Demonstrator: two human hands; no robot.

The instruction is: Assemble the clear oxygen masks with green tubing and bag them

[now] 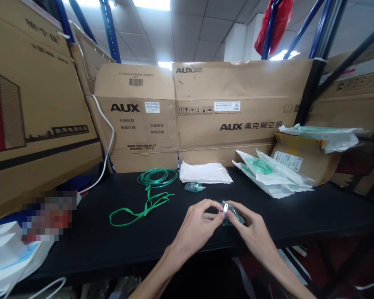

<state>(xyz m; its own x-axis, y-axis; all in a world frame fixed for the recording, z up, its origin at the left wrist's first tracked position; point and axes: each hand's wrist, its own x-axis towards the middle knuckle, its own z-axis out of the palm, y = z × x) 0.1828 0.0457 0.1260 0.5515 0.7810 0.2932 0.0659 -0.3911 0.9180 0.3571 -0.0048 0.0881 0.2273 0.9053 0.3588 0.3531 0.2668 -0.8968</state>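
Observation:
Both my hands meet over the near edge of the black table [299, 211]. My left hand [197, 224] pinches the top of a small clear green mask [230, 212] with a metal strip. My right hand [252, 230] wraps round the same mask from the right. Green tubing [157, 177] lies coiled farther back on the table, with a green elastic strap [137, 211] trailing from it to the left. A small clear green plastic part [193, 187] sits just in front of a flat white bag [205, 172].
Large AUX cardboard boxes [224, 112] stand along the table's back. Several sealed white packets [269, 172] lean against a brown package [302, 160] at the right. A white cable [107, 137] hangs at the left. White items [6, 253] lie at the near left.

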